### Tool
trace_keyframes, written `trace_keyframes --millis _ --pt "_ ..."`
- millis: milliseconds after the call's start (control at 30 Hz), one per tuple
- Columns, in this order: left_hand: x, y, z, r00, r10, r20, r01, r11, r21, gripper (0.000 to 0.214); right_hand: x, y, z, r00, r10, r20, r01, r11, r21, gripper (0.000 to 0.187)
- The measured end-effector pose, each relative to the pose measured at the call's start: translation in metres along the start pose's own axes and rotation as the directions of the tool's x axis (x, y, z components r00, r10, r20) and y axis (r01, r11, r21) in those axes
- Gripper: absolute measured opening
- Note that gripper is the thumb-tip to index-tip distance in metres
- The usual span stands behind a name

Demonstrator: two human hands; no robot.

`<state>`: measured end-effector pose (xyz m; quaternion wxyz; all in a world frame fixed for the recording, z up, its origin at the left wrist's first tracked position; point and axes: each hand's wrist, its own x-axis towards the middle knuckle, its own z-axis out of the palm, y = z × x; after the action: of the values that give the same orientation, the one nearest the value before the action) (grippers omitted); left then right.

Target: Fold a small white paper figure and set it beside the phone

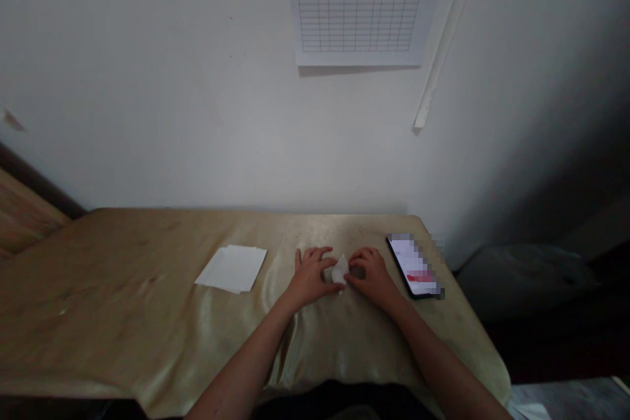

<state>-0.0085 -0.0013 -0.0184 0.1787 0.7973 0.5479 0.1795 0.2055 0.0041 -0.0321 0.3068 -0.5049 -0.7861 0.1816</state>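
Observation:
Between my two hands is a small folded piece of white paper [339,270], pointed at the top. My left hand [314,275] grips its left side with thumb and forefinger, the other fingers spread away from it. From the right, my right hand [371,275] pinches the paper's edge with its thumb and curled fingers. Both hands are low over the cloth-covered table [335,341]. To the left of my left hand lies a loose stack of white paper sheets [233,268], their edges not quite lined up.
A phone [412,266] with a lit, partly blurred screen lies right of my right hand, near the table's right edge. The wall [197,111] rises behind the table, with a printed chart [361,6] on it. Wooden furniture [29,210] stands at far left.

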Motion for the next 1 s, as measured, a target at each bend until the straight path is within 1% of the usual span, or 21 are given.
trace_keyframes --millis 233,567,867,1000 --pt "0.002 0.000 0.000 1.000 -0.004 0.023 0.003 1.000 0.004 0.065 0.002 0.001 0.002 1.000 0.015 -0.008 -0.015 1.000 -0.010 0.012" --pt "0.003 -0.001 0.001 0.999 -0.013 0.050 0.012 1.000 0.016 0.068 0.004 0.004 0.006 0.999 0.026 -0.039 -0.027 1.000 -0.014 0.007" --pt "0.003 -0.002 0.001 0.999 -0.016 0.048 0.015 1.000 0.019 0.070 0.005 0.010 0.002 1.000 0.029 -0.010 -0.029 0.997 0.070 0.007" --pt "0.004 -0.003 0.002 0.999 -0.015 0.048 0.014 1.000 0.025 0.069 0.006 0.012 0.002 1.000 0.024 -0.006 -0.023 0.997 0.077 0.007"
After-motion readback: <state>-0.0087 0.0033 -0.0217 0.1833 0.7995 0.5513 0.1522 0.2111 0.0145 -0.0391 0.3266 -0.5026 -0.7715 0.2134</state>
